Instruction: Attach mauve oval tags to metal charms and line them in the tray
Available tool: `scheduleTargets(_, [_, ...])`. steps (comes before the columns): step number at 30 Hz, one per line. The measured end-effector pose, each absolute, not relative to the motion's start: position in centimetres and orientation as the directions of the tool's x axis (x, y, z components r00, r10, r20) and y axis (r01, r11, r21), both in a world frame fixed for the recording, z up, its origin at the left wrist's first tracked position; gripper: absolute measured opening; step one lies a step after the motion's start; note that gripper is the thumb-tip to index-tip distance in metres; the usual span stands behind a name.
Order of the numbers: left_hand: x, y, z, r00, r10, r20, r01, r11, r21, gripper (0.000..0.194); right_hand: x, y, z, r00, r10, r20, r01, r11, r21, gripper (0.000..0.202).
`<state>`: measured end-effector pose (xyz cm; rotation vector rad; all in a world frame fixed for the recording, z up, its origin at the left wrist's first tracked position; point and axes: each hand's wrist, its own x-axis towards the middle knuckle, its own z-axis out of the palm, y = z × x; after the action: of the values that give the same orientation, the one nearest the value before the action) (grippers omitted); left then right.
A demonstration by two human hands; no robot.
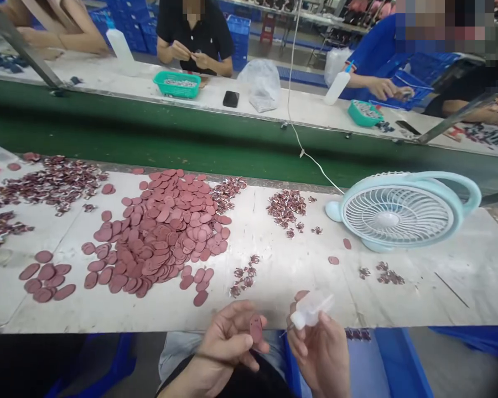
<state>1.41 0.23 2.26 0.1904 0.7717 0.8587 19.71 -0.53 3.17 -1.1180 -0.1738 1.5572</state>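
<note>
Left hand (226, 345): fingers pinch one oval disc (256, 328), long axis upright; right hand (321, 354): closed round squeeze bottle (311, 309), nozzle pointing left toward disc, just beside it; both below table edge (108, 320).

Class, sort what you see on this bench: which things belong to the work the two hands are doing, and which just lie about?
In use:
- left hand pinching one red oval piece
- right hand holding a small clear squeeze bottle
- heap of red ovals
- small dark red bits

Lying about:
- pale blue fan
- white cable
- black phone
- green baskets across the belt, by other workers
</note>
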Motion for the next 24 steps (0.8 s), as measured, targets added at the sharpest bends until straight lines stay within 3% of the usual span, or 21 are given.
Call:
scheduleTargets(5, [2.0,0.1,1.9,0.391,0.765,-0.511,-0.551,0.639,0.537,0.031,18.1,-1.6,3.2,0.217,0.869,-0.445,-0.566,-0.259,-0.783,0.052])
scheduleTargets(11, [1.8,0.0,2.2,0.398,0.702,-0.591,-0.611,0.683,0.400,0.016,15.1,-2.3,3.3,0.515,0.839,-0.177,-0.239,-0.057,-0.969,0.027])
scheduleTargets(15, [1.7,-0.2,2.0,0.385,0.708,-0.592,-0.614,0.676,0.408,0.018,14.6,-2.3,2.8,0.502,0.865,0.000,-0.072,0.042,-0.996,0.023])
scheduleTargets(24, [1.7,0.2,2.1,0.404,0.734,-0.546,-0.577,0.668,0.471,0.023,15.1,-1.8,3.2,0.445,0.894,0.053,0.045,0.037,-0.998,0.019])
